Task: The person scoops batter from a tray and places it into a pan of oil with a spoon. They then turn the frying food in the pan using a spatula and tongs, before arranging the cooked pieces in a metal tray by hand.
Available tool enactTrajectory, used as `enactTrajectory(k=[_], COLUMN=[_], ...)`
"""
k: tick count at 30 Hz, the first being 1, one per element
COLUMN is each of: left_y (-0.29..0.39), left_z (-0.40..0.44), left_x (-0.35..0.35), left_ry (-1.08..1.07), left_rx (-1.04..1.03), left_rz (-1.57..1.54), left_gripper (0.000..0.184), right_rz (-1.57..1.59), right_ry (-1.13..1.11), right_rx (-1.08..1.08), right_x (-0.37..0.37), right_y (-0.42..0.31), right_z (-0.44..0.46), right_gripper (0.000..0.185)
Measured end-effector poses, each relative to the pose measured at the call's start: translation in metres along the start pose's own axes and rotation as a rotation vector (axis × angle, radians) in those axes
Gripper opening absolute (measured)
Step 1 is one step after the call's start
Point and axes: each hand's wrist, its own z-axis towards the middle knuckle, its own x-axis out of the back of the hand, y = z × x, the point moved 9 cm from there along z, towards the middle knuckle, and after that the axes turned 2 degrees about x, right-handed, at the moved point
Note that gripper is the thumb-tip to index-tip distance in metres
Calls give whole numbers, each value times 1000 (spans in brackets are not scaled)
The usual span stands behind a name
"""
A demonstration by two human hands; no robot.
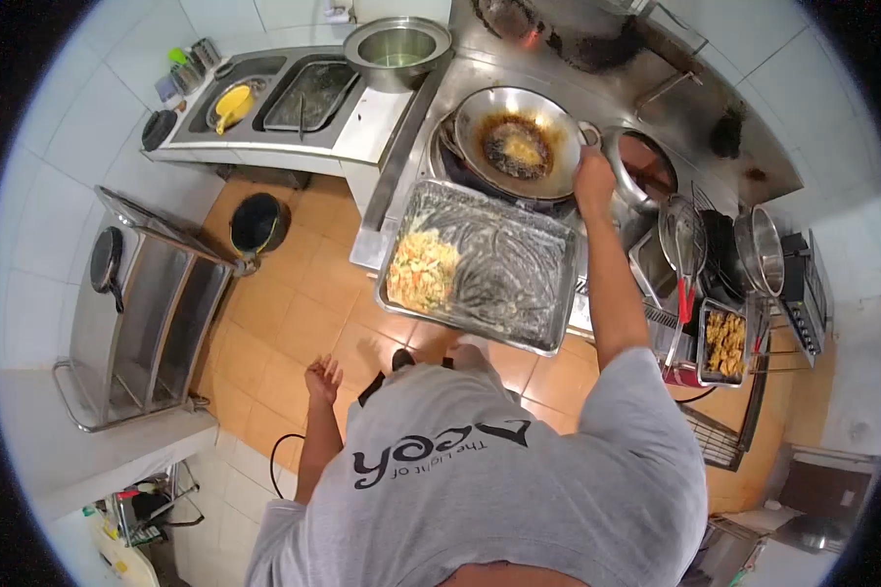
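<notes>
Right hand (594,181) grasps the wok (470,127) by its right-side loop handle. Left hand (323,380) is released, well apart from the wok. Metal tray (509,269), holding chopped mixture (422,272), lies on the wok's near side.

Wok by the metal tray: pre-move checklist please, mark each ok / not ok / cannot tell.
1. Right hand at wok handle: ok
2. Right fingers closed firmly on it: cannot tell, view from above hides them
3. Left hand empty: ok, open, away from the stove
4. Food mix inside metal tray: ok, heaped at the left end
5. Tray fully supported: cannot tell, underside hidden
6. Burner off under wok: cannot tell, hidden
</notes>
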Motion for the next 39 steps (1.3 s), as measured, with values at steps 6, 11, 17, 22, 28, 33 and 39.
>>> enactTrajectory(k=[6, 11, 17, 22, 28, 33, 39], left_y=[6, 24, 27, 20, 7, 15, -3], left_z=[-7, -17, -23, -15, -19, -6, -15], left_x=[48, 5, -8, -18, -14, -49, -32], left_ry=[50, -35, -92, -105, -49, -123, -44], left_rx=[78, 29, 24, 15, 39, 6, 26], left_rz=[42, 156, 229, 121, 89, 100, 212], left_gripper=[38, 44, 47, 49, 51, 44, 43], right_rz=[-40, -108, -196, 30, -7, -75, -72], right_ry=[170, 100, -325, 2, -56, -166, -194], right_rx=[-122, -110, -178, -292, -249, -259, -232], right_x=[64, 42, -29, 29, 24, -5, -5], right_y=[-12, 0, 15, -11, 7, 35, 46], right_z=[-9, -14, -17, -7, -8, -12, -23], right_gripper=[18, 15, 20, 19, 20, 20, 18])
